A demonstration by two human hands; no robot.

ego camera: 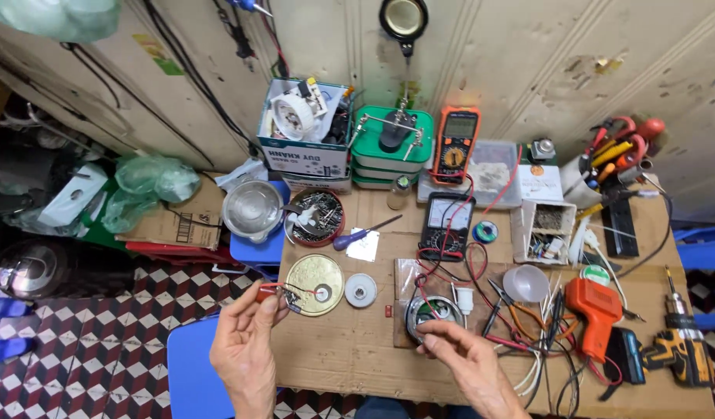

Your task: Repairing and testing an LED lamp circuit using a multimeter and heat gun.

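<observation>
Near the front edge of the cardboard-covered table [349,349], the right hand [467,358] rests bunched fingertips on a round metal-rimmed part [431,312] (probably stiff, rim-grippable), while the left hand [245,341] pinches a small red wired component [268,293], seemingly light and fragile, best held by its body.

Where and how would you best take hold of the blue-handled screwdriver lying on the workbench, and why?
Grip the blue-handled screwdriver by its thick blue handle at the left end, coming from above. It lies flat beside the round tin of screws, its thin shaft pointing up and right; the handle probably offers the fuller grip. The left hand is nearer.
</observation>
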